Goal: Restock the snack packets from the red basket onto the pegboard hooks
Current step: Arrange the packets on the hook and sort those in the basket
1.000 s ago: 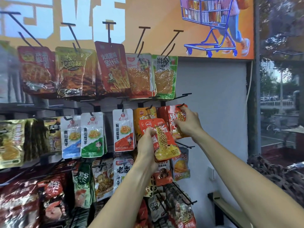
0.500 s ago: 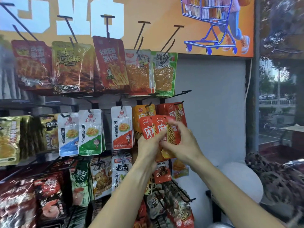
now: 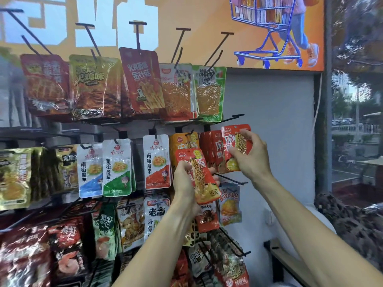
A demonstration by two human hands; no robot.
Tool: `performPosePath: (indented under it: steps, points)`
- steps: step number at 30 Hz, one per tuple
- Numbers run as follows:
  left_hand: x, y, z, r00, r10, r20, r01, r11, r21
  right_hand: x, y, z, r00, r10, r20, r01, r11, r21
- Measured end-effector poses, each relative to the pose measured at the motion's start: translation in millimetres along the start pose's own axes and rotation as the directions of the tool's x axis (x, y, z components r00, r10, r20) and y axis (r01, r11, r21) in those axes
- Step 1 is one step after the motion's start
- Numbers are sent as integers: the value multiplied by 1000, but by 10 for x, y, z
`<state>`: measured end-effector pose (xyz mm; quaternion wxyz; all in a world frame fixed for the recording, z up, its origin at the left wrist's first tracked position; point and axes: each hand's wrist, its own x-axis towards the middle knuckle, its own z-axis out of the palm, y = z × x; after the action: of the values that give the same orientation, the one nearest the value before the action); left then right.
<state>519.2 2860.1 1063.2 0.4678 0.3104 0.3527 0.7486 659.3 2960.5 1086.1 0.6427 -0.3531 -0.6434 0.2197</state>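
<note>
My left hand (image 3: 183, 184) grips a small stack of red snack packets (image 3: 202, 179) with a noodle picture, held in front of the middle row of the pegboard. My right hand (image 3: 251, 157) holds one matching red packet (image 3: 235, 146) up at the rightmost hook (image 3: 233, 118) of that row, against the red packets (image 3: 213, 150) hanging there. Whether its hole is on the hook I cannot tell. The red basket is out of view.
Rows of hanging snack packets fill the pegboard: large bags (image 3: 141, 81) on top, white packets (image 3: 157, 160) mid-left, darker bags (image 3: 66, 253) below. Bare black hooks (image 3: 232, 241) stick out at lower right. A white wall panel (image 3: 269, 131) and a window (image 3: 356, 121) lie to the right.
My right hand took one red packet off the stack in my left hand and raised it up and right to the rightmost middle hook. My left hand stayed roughly in place.
</note>
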Motion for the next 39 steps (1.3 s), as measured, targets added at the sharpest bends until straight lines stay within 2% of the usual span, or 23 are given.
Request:
performPosePath:
  steps: [7,13,16,17,19,22,24,32,39]
  points:
    - [15,3,6,1000,3,28,-3,1000,24,178,173,141,998,48,37,-45,997,-63]
    - [109,-26,-7,1000,14,10,-15,995,95,432,258,400,964,167,208,-112,960,-255]
    - [155,-34,-60,999,54,-6,-52,986,156,345,255,369,971,171,167,-102,930,-354]
    - [168,-40,-76,998,69,3,-68,985,159,248,225,316,982,137,130,-86,936,-341]
    - [197,-63,-95,996,87,20,-89,985,149,-37,162,197,992,77,104,-60,986,-156]
    - [237,-137,-66,994,107,13,-107,983,149,-475,26,86,969,34,243,-70,988,141]
    - [238,-188,-1,993,118,3,-117,981,153,-563,40,82,962,30,270,-73,986,151]
    - [169,-270,168,984,177,-18,-170,966,195,-532,137,199,992,47,121,-70,978,196]
    - [163,-141,102,994,102,-45,-95,986,137,-198,140,181,999,38,-34,-32,987,158]
